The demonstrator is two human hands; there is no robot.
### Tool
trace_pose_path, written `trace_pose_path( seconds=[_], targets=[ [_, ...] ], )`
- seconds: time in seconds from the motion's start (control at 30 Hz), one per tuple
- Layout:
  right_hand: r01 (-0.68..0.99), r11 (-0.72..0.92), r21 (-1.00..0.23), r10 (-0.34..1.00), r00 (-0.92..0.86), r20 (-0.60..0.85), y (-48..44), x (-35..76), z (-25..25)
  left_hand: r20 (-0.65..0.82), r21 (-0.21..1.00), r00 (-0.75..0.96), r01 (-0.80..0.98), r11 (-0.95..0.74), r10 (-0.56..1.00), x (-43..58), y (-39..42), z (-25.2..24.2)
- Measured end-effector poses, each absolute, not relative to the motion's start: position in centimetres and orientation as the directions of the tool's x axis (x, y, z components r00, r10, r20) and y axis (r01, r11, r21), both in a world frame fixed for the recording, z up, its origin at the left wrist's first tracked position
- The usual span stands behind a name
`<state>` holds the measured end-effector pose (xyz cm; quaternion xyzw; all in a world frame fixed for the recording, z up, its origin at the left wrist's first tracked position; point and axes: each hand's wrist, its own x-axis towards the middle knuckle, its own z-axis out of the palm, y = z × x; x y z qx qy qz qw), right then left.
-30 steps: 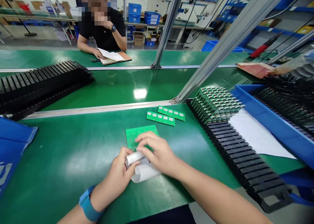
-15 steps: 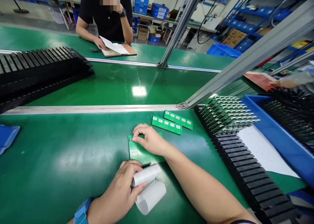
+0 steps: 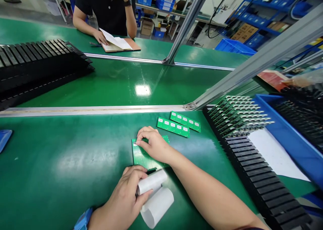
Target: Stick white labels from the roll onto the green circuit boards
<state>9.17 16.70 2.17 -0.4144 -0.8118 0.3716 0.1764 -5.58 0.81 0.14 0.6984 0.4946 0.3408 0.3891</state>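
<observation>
My left hand (image 3: 128, 193) is closed around a roll of white label paper (image 3: 152, 182), thumb in front and fingers behind. A loose curl of the same strip (image 3: 158, 208) hangs below it. Just beyond lies a green circuit board (image 3: 145, 159) flat on the bench, partly covered by my right hand (image 3: 152, 142). The fingers of that hand are pinched at the board's far left corner, over a small whitish label (image 3: 135, 144). Two narrow green circuit boards (image 3: 173, 126) with rows of white labels rest farther off to the right.
A black slotted rack (image 3: 259, 176) on the right holds several upright circuit boards (image 3: 239, 115). Beside it are white paper (image 3: 277, 156) and a blue bin (image 3: 290, 132). Another black rack (image 3: 37, 68) lies at left. A metal post (image 3: 227, 75) slants over the bench. Opposite, a person (image 3: 106, 14) sits at a notebook.
The view has shifted slightly. My right hand stays at the board's corner with fingers pinched, and my left hand keeps hold of the label roll. Little else differs.
</observation>
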Motion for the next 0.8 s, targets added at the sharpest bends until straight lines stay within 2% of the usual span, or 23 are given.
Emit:
trace_pose_path(
  seconds=[0.37, 0.57, 0.67, 0.8],
  targets=[
    [0.593, 0.423, -0.685, 0.816, -0.578, 0.003, 16.3, 8.9, 2.1, 0.066, 0.885, 0.263, 0.430, -0.178, 0.963, -5.6, 0.7, 0.3],
    [0.591, 0.328, -0.737, 0.872, -0.490, -0.005, 17.5, 8.7, 2.0, 0.129, 0.873, 0.247, 0.431, -0.228, 0.960, -5.9, 1.0, -0.2],
    [0.621, 0.313, -0.718, 0.865, -0.499, -0.055, 18.1, 8.3, 2.2, 0.168, 0.868, 0.242, 0.424, -0.260, 0.956, -6.1, 1.4, -0.5],
    [0.623, 0.293, -0.726, 0.876, -0.480, -0.057, 18.5, 8.0, 2.7, 0.147, 0.882, 0.228, 0.410, -0.232, 0.963, -6.2, 1.8, -0.1]
  ],
)
